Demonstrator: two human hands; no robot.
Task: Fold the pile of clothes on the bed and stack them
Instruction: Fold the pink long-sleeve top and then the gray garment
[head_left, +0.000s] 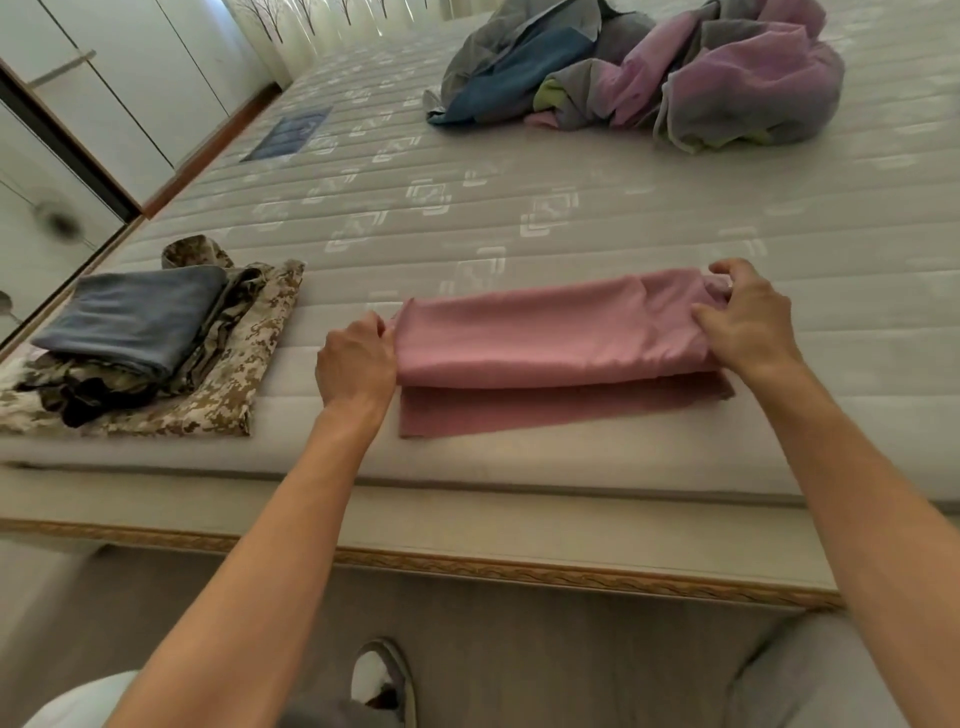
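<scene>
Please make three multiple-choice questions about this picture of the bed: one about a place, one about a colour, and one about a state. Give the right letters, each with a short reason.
1. Where does the folded stack lie, as the person sees it?
A. left of the pink garment
B. far right corner
C. on the floor

2. What colour is the folded piece on top of the stack?
A. yellow
B. blue-grey
C. white

3. What are the hands doing?
A. both hang free
B. both grip the pink garment
C. one holds a hanger

Answers: 1 A, the stack sits left of the pink garment. 2 B, the blue-grey piece lies on the camouflage clothes. 3 B, the left hand and the right hand grip its two ends.
</scene>
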